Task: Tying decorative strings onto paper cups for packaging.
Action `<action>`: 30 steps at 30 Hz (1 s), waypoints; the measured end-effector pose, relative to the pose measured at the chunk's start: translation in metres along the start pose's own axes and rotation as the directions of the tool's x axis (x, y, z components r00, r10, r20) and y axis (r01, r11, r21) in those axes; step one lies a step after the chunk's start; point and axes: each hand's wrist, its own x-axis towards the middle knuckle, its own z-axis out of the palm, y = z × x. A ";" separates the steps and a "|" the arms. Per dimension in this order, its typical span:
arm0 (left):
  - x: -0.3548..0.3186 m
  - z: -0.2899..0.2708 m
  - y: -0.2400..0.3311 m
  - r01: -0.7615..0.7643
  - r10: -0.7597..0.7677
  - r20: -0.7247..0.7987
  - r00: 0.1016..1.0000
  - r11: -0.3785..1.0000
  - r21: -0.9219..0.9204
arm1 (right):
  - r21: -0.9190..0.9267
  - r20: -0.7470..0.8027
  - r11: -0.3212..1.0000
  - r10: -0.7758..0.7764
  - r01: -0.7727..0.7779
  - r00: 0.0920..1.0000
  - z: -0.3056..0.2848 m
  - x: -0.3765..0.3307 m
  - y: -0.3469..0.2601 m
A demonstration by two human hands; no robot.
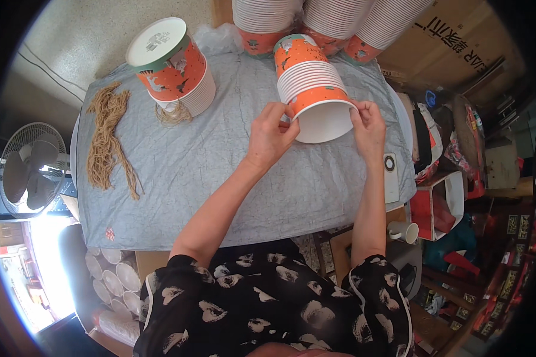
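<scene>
A stack of nested orange paper buckets (308, 76) lies on its side on the grey table cover, several white rims showing along it. The nearest paper bucket (323, 124) sticks partly out of the stack, its white inside facing me. My left hand (272, 132) pinches its rim on the left, fingers closed. On the opposite side, my right hand (370, 127) also pinches the rim between thumb and fingers. To the left, another bucket stack (178, 68) stands upside down with its white base on top. Some tan string (174, 113) hangs against its lower rims.
A bundle of tan twine (108, 137) lies at the table's left. Tall bucket stacks (268, 24) in clear plastic stand at the back beside a cardboard box (446, 44). A white mug (403, 232) is beyond the right edge, a fan (34, 166) at the left.
</scene>
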 end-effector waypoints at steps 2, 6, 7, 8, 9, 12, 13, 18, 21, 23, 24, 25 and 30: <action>-0.007 -0.020 0.019 0.017 -0.018 -0.027 0.999 0.998 -0.059 | 0.060 0.084 0.998 0.005 -0.010 0.996 -0.007 -0.014 -0.036; -0.026 -0.045 0.032 0.111 -0.111 -0.016 0.994 0.994 0.004 | 0.189 0.293 0.982 -0.058 0.001 0.954 -0.006 -0.041 -0.061; -0.031 -0.051 0.036 0.112 -0.111 -0.020 0.994 0.994 0.005 | 0.230 0.280 0.973 -0.058 -0.008 0.958 -0.002 -0.048 -0.068; -0.034 -0.056 0.041 0.129 -0.129 -0.002 0.992 0.991 0.038 | 0.269 0.265 0.963 -0.061 -0.013 0.962 0.000 -0.052 -0.074; -0.037 -0.061 0.046 0.147 -0.149 0.015 0.989 0.987 0.072 | 0.269 0.269 0.963 -0.065 -0.010 0.961 0.003 -0.057 -0.073; -0.052 -0.088 0.056 0.339 -0.339 0.000 0.941 0.941 -0.006 | 0.415 0.193 0.910 -0.099 0.010 0.976 0.017 -0.073 -0.070; -0.054 -0.101 0.062 0.390 -0.391 -0.007 0.921 0.920 -0.045 | 0.430 0.208 0.901 -0.154 0.051 0.966 0.022 -0.081 -0.073; -0.082 -0.158 0.062 0.551 -0.553 0.061 0.831 0.804 -0.223 | 0.266 0.339 0.961 -0.168 0.077 0.926 0.063 -0.127 -0.086; -0.112 -0.173 0.060 0.555 -0.564 0.044 0.824 0.791 -0.257 | 0.241 0.391 0.969 -0.154 0.060 0.907 0.092 -0.141 -0.099; -0.133 -0.179 0.064 0.521 -0.556 0.019 0.831 0.765 -0.379 | 0.235 0.410 0.971 -0.147 0.052 0.900 0.104 -0.148 -0.097; -0.143 -0.183 0.061 0.534 -0.571 0.017 0.820 0.756 -0.380 | 0.156 0.427 0.978 -0.190 0.135 0.884 0.107 -0.151 -0.092; -0.154 -0.185 0.057 0.518 -0.562 0.038 0.826 0.732 -0.443 | 0.078 0.449 0.972 -0.232 0.220 0.863 0.110 -0.154 -0.088; -0.197 -0.207 0.031 0.503 -0.488 0.135 0.862 0.796 -0.338 | -0.010 0.510 0.956 -0.248 0.293 0.824 0.123 -0.169 -0.089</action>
